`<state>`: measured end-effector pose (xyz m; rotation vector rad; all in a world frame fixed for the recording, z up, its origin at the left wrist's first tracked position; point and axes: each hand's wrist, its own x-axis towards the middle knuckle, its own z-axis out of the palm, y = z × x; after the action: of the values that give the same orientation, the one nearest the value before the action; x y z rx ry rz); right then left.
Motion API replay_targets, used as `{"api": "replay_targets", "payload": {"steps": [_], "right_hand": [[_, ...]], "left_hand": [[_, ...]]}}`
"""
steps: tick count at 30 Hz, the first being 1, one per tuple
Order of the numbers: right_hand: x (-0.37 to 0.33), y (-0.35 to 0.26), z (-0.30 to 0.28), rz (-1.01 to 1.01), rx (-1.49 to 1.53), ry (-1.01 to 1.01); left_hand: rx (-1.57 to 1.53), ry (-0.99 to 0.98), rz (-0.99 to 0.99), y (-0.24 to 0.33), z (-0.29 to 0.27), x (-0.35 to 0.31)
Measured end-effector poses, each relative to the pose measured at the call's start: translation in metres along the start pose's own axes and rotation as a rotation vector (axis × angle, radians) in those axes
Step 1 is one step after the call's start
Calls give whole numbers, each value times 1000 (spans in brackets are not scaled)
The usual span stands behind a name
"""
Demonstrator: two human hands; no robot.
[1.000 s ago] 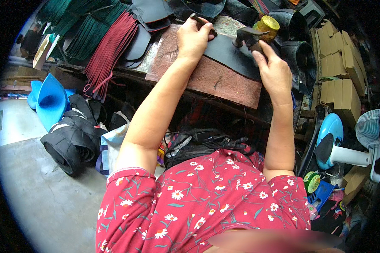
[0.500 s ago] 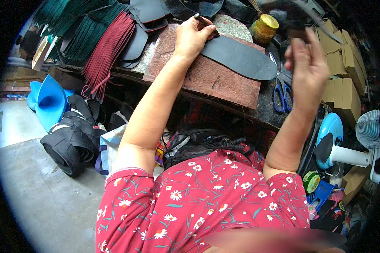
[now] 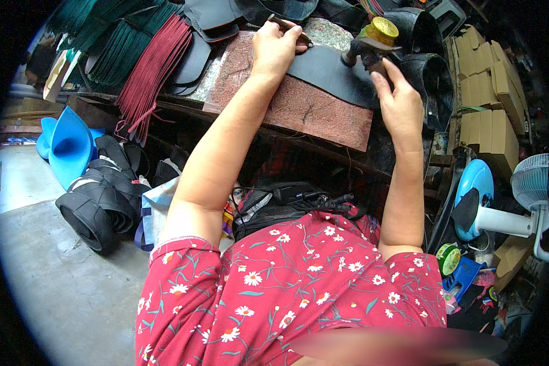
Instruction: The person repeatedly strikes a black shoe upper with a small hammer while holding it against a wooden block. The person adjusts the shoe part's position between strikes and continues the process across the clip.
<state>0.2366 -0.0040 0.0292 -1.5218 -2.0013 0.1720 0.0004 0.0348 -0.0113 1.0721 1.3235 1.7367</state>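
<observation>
My left hand [image 3: 276,52] is closed around a dark, slim rod-shaped punch [image 3: 279,21], slanting with its lower tip at the far left end of a black shoe sole [image 3: 332,72]. The sole lies flat on a reddish-brown board [image 3: 323,122] on the workbench. In my right hand [image 3: 401,104] is a hammer [image 3: 371,53], its dark head over the sole's right part and to the right of the punch. My fingers and palm hide most of the hammer's handle.
Bundles of red strips [image 3: 155,67] and dark green strips [image 3: 125,52] hang at the bench's left. A yellow-lidded jar [image 3: 382,29] stands behind the hammer. Stacked cardboard boxes [image 3: 491,128] and a white fan [image 3: 527,183] are at right; rolled black material [image 3: 97,210] lies on the floor.
My right hand has moved left and inward from the bench's right side, bringing the hammer over the sole. It now covers the blue-handled scissors. My left hand stays at the sole with the punch.
</observation>
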Motion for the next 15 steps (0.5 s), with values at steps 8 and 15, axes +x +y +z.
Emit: {"api": "replay_targets", "payload": {"steps": [8, 15], "right_hand": [[4, -30, -33, -49, 327, 138], [1, -37, -22, -4, 246, 4]], "left_hand": [[281, -98, 187, -3, 3, -3], [864, -119, 634, 11, 22, -17]]}}
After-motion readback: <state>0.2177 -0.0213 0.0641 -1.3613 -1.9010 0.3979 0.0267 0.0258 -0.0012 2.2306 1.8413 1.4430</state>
